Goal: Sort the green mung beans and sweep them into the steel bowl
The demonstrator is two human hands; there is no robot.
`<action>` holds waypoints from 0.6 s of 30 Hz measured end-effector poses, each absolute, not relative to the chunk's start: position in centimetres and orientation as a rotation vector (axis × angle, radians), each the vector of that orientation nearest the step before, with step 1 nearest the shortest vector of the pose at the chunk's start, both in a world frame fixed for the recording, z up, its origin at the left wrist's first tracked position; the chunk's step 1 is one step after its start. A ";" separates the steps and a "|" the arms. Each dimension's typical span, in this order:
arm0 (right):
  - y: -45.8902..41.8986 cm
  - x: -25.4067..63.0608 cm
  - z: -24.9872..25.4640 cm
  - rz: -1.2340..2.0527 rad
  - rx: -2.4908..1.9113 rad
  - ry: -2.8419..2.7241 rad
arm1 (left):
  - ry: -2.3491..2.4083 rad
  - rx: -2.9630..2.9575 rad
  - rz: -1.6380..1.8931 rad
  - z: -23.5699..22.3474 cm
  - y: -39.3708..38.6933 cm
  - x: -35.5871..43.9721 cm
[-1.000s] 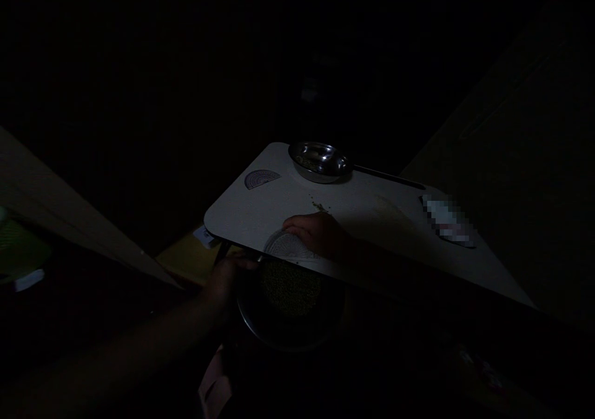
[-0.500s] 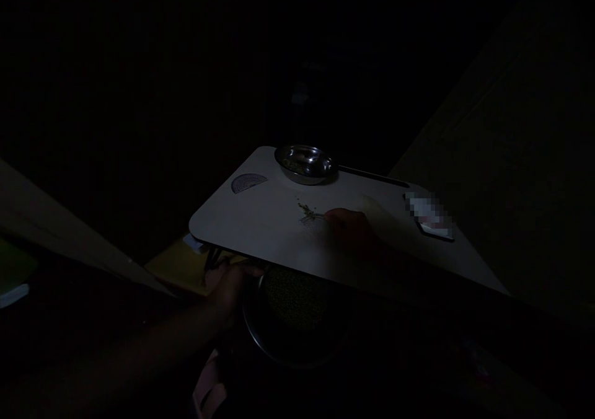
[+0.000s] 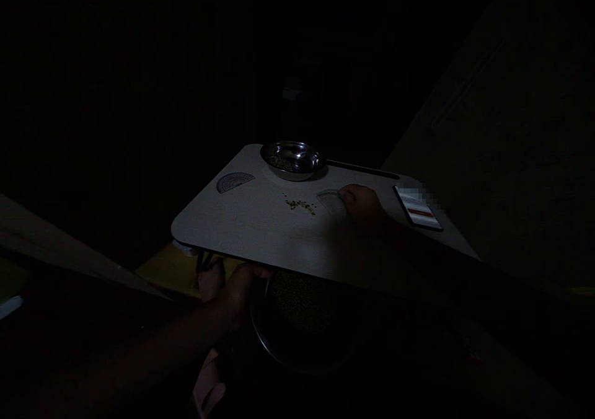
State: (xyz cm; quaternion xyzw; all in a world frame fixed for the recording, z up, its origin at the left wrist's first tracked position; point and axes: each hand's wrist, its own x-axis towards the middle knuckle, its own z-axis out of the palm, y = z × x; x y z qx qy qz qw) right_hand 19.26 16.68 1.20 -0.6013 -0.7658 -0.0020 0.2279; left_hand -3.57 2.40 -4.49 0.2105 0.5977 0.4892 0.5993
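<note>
My right hand (image 3: 361, 202) pinches a clear protractor (image 3: 331, 201) just above the white tabletop (image 3: 246, 227). To its left lies a small scatter of green mung beans (image 3: 301, 206). Below the table's near edge, my left hand (image 3: 242, 286) grips the rim of a large metal bowl (image 3: 261, 337), with many green beans (image 3: 304, 304) inside. A smaller steel bowl (image 3: 297, 174) stands at the table's far side, a few beans in its bottom. Darkness hides the large bowl's right side and part of my left fingers.
Another protractor (image 3: 235, 182) lies flat at the table's left. On the right rests a phone (image 3: 418, 208) with its screen lit. A wall (image 3: 455, 121) rises beyond it. Most of the room is very dark.
My right hand has moved the protractor away from the beans, to the right, and they now lie more spread out. My left hand stays on the large bowl. The view has shifted slightly.
</note>
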 end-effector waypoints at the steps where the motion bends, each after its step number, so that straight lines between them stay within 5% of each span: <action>1: 16.8 19.4 1.2 -0.022 -1.682 -2.127 | 1.432 0.497 1.139 -4.3 2.4 -3.5; 18: 12.1 19.2 1.4 0.234 -1.579 -2.290 | 1.499 0.450 1.093 -1.9 2.3 -2.8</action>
